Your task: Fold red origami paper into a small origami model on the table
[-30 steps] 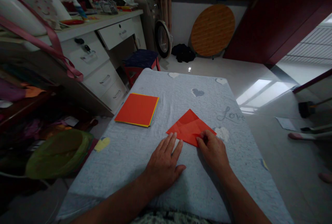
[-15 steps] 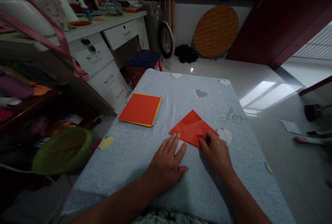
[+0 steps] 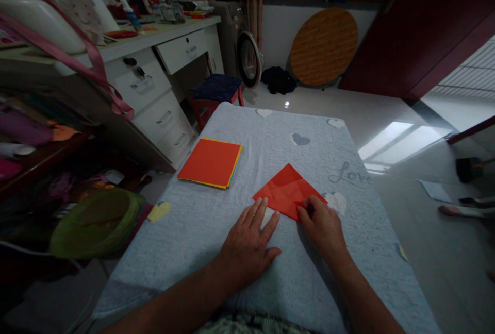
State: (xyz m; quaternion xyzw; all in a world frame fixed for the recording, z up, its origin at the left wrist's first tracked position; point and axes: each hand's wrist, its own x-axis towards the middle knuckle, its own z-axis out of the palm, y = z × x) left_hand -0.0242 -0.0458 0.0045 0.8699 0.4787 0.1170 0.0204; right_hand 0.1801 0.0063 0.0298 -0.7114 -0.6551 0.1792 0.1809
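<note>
A folded sheet of red origami paper [image 3: 288, 187], creased and roughly triangular, lies on the cloth-covered table [image 3: 266, 138]. My left hand [image 3: 249, 241] rests flat with fingers spread, its fingertips at the paper's near left edge. At the near right edge, my right hand [image 3: 323, 223] pinches the paper between thumb and curled fingers; part of the right corner is hidden under it. Off to the left sits a stack of square coloured paper [image 3: 211, 163], red on top with yellow and blue edges showing.
Left of the table stand a white desk [image 3: 147, 84] with drawers, a stool [image 3: 217, 88] and a green-lined bin [image 3: 96, 223]. Behind are a washing machine [image 3: 249, 60] with its door ajar and a round wooden tabletop [image 3: 324, 47] leaning on the wall.
Both hands and the red paper keep their places on the table. The whole view has shifted very slightly.
</note>
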